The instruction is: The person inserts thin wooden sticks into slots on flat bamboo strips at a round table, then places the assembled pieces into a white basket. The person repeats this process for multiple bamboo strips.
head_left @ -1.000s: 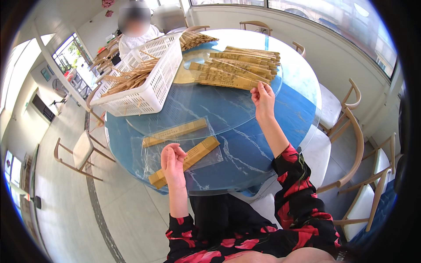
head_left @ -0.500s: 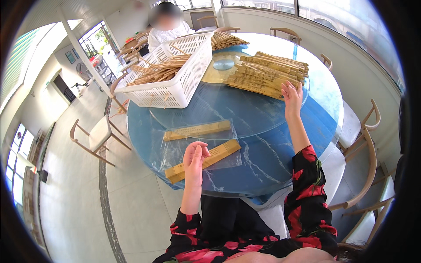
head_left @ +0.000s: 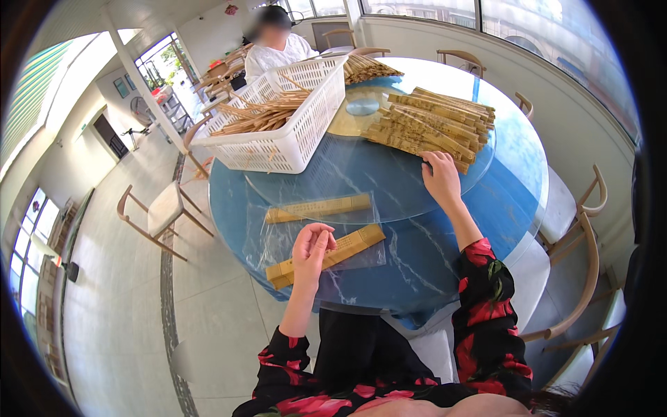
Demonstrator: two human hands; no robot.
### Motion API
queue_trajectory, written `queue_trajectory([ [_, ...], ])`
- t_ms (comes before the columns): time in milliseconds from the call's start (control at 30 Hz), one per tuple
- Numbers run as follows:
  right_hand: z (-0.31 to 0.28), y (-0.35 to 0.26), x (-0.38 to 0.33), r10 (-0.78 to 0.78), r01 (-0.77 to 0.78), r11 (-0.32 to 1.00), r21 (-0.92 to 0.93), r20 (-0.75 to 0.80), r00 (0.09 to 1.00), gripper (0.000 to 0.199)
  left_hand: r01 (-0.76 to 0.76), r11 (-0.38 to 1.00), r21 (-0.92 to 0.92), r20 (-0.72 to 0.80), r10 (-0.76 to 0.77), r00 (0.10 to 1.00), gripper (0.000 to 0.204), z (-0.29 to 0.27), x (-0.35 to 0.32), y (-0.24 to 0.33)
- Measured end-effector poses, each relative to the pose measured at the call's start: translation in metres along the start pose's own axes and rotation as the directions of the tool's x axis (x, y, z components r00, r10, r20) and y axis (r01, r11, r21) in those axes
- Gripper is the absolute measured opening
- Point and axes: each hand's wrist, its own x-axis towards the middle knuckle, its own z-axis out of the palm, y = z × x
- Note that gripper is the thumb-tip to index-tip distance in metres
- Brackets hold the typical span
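Note:
My left hand is closed, thumb against its curled fingers, over a long yellow-brown paper sleeve. Whether anything is pinched in it is hidden. That sleeve lies slanted across a clear plastic bag, and a second paper sleeve lies on the bag's far part. Farther right, my right hand reaches to the near edge of a broad pile of similar printed sleeves. Its fingers are slightly bent and apart, with the tips at the lowest sleeves.
A white slatted plastic basket full of thin wooden sticks stands left on the round blue glass-topped table. Another sleeve bundle lies beyond it. A person in white sits across; wooden chairs surround the table.
My right hand has moved left and nearer to me, from the pile's right end to its near edge. My left hand stays over the slanted sleeve. The view has shifted slightly.

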Motion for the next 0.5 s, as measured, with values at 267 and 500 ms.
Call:
queue_trajectory([
  [267,-0.001,-0.011,-0.003,-0.045,0.041,0.998,0.043,0.073,0.996,0.019,-0.25,0.86,0.445,0.044,0.258,0.965,0.007,-0.037,0.127,0.064],
  [500,-0.008,-0.023,-0.003,-0.081,0.079,0.994,0.074,0.014,0.997,0.018,-0.336,0.339,0.879,0.148,0.474,0.868,0.013,-0.072,0.276,0.078],
])
